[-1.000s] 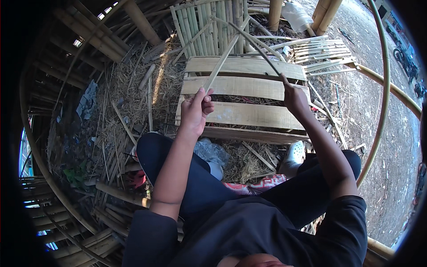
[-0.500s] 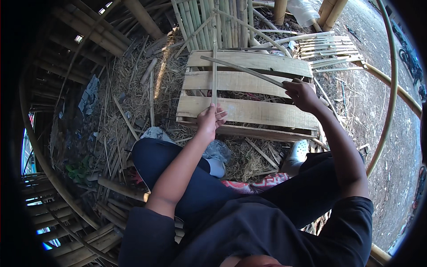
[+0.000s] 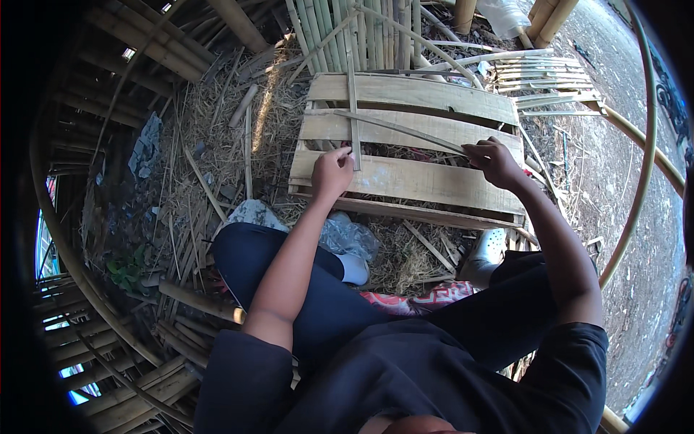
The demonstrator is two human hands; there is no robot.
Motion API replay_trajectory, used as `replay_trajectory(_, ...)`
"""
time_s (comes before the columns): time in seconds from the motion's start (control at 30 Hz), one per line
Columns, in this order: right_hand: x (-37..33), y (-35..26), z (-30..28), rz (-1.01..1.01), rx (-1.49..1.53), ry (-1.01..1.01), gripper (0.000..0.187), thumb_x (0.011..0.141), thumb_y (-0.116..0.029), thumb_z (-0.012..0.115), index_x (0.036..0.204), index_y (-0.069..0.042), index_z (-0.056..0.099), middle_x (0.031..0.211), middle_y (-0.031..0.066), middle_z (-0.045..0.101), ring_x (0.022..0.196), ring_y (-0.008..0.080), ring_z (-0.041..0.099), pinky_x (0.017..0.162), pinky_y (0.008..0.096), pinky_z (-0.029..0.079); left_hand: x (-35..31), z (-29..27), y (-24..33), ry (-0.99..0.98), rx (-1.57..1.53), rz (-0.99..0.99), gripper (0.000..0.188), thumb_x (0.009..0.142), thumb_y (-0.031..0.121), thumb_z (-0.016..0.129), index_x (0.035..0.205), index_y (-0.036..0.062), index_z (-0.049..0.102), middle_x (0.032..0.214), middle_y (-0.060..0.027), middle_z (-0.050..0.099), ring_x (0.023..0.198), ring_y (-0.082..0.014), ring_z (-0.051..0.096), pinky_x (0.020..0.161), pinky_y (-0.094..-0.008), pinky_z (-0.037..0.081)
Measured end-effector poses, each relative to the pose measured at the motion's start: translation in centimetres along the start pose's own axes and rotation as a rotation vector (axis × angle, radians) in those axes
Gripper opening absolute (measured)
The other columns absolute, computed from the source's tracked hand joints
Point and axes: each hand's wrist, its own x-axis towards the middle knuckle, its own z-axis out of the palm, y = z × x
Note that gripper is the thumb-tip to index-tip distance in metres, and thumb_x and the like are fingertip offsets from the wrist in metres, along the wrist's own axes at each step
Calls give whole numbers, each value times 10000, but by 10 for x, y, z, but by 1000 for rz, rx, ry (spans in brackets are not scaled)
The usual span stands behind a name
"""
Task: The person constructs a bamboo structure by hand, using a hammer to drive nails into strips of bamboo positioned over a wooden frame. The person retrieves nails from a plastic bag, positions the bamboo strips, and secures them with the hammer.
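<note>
Head view: pale strip [image 3: 352, 94] and slanting darker strip [image 3: 401, 131] crossed above slatted wooden crate [image 3: 426, 179].
Risk, judged: pale strip could slip or swing if the left hand [image 3: 333, 173] bears only lightly at its near end; a sideways push from the darker strip would cause it. Left forearm reaches up and inward, wrist nearly straight, fingers curled beside that end; whether they grip it, cannot tell at this size. Right hand [image 3: 497, 163], elbow bent outward, has thumb and fingers pinched together on the darker strip's near end.
</note>
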Motion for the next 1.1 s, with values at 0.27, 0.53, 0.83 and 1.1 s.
replay_trajectory(0.27, -2, 12, 1, 157, 162, -56, 323, 938, -39, 698, 1257, -81, 723, 977, 116, 694, 913, 265, 646, 855, 384, 524, 13, 6, 0, -21, 149, 175, 298, 888, 166, 703, 1157, 39, 724, 1045, -158, 731, 980, -353, 663, 895, -445, 524)
replay_trajectory(0.53, -4, 25, -1, 144, 238, -59, 337, 896, -38, 749, 1231, -78, 739, 979, 104, 649, 881, 240, 669, 787, 343, 538, 10, 3, 0, 56, 189, 519, 613, 849, 290, 786, 1372, 42, 584, 1427, -166, 541, 1301, -346, 527, 1080, -449, 426)
replay_trajectory(0.83, -6, 32, -5, 99, 16, 73, 406, 743, -55, 838, 1143, -89, 782, 874, 93, 688, 787, 236, 663, 737, 337, 554, 3, 8, 23, 23, 230, 465, 611, 791, 319, 844, 1312, 67, 649, 1348, -131, 589, 1293, -331, 521, 1088, -496, 398)
replay_trajectory(1.1, -11, 39, -12, 273, 67, 29, 366, 763, -62, 811, 1127, -101, 793, 918, 96, 702, 892, 228, 684, 758, 344, 556, 20, 4, 12, 19, 132, 580, 552, 724, 248, 886, 1213, 57, 713, 1261, -131, 621, 1201, -323, 580, 1017, -460, 465)
